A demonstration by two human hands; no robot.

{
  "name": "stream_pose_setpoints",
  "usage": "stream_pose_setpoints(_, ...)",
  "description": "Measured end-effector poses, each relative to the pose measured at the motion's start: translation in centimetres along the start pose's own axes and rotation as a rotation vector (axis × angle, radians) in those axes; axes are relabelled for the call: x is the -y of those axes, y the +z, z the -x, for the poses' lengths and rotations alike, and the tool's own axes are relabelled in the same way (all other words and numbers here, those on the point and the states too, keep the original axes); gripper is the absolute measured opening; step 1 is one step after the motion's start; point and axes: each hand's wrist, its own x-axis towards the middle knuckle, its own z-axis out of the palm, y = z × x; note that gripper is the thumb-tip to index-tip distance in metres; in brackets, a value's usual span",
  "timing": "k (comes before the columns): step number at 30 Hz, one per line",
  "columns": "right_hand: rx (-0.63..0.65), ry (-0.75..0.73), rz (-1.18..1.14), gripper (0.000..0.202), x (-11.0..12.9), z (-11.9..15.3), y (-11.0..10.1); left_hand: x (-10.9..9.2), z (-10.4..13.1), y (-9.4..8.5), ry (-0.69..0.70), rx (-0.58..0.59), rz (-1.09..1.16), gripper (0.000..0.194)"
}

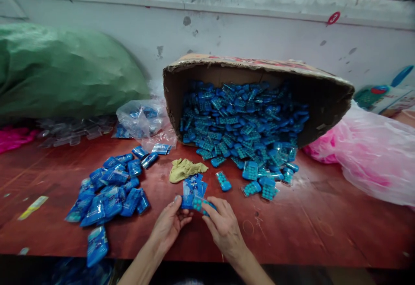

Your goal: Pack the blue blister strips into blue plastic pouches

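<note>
Near the front of the red table, my right hand [222, 222] pinches a small blue pack with teal dots under clear plastic [201, 206]. My left hand [170, 222] grips a flat printed blue sleeve [186, 201] between thumb and fingers. The pack's left end meets the sleeve; whether it is inside the sleeve I cannot tell. Just beyond my hands lie more flat blue sleeves [194, 185], partly under a crumpled yellowish cloth [185, 169]. A single dotted pack [223, 181] rests to the right of them.
A cardboard box [259, 62] on its side spills many dotted packs [240, 121] onto the table [292, 233]. At left is a pile of filled blue sleeves [110, 190], one at the front edge. A green sack [65, 73] and pinkish plastic bag [379, 155] flank the box.
</note>
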Motion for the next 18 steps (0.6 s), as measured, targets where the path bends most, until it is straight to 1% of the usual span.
stream_pose_setpoints(5, -0.038, -0.049, 0.015, 0.027, -0.1, 0.1, 0.1, -0.2, -0.1, 0.0, -0.022, 0.007, 0.012, 0.016)
stream_pose_setpoints(9, -0.069, -0.083, -0.038, 0.028, -0.4, 0.1, 0.3, -0.4, -0.2, 0.0, 0.018, 0.043, 0.003, 0.015)
stream_pose_setpoints(13, -0.057, -0.03, -0.167, 0.027, -0.6, 0.3, 0.7, -0.5, -0.2, 0.0, 0.087, 0.078, -0.016, 0.016)
stream_pose_setpoints(16, -0.049, 0.014, -0.27, 0.027, -0.8, 0.5, 1.1, -0.5, -0.2, 0.0, 0.089, 0.092, -0.022, 0.017)
stream_pose_setpoints(18, -0.054, 0.021, -0.294, 0.028, -0.8, 0.6, 1.2, -0.5, -0.2, 0.0, 0.079, 0.085, -0.028, 0.017)
